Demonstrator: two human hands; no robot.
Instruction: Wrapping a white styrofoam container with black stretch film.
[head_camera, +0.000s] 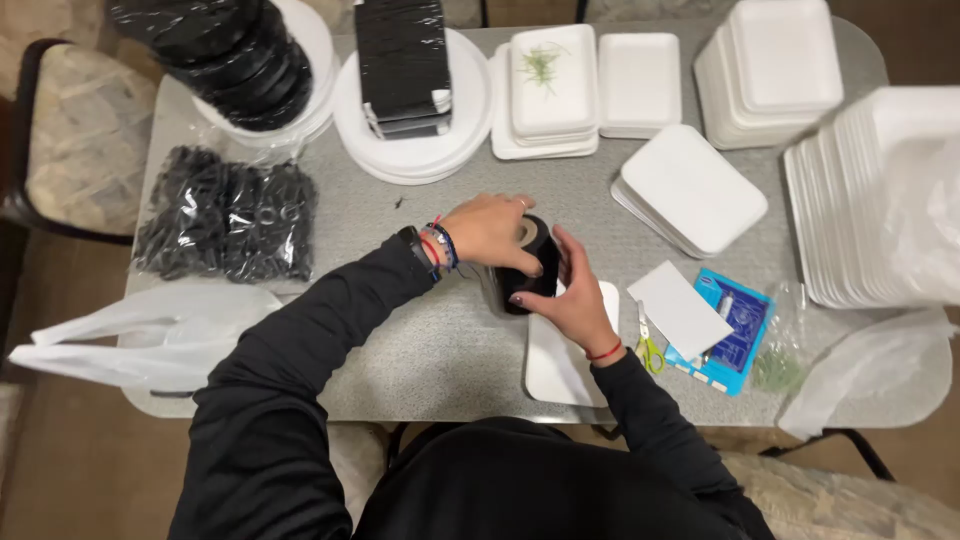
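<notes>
Head view: both hands clamp a black tape roll (528, 262) over a white tray (562, 355), left hand (490, 232) steadying on top, right hand (570, 298) cupping beneath, scissors (648, 345) close by.

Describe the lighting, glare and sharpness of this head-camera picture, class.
Head view: even, soft indoor light; faint shadows under both hands. Glare on the clear wrap over the black stack; the white trays at right nearly blow out. Left hand and right hand reasonably sharp; edges bend slightly.
</notes>
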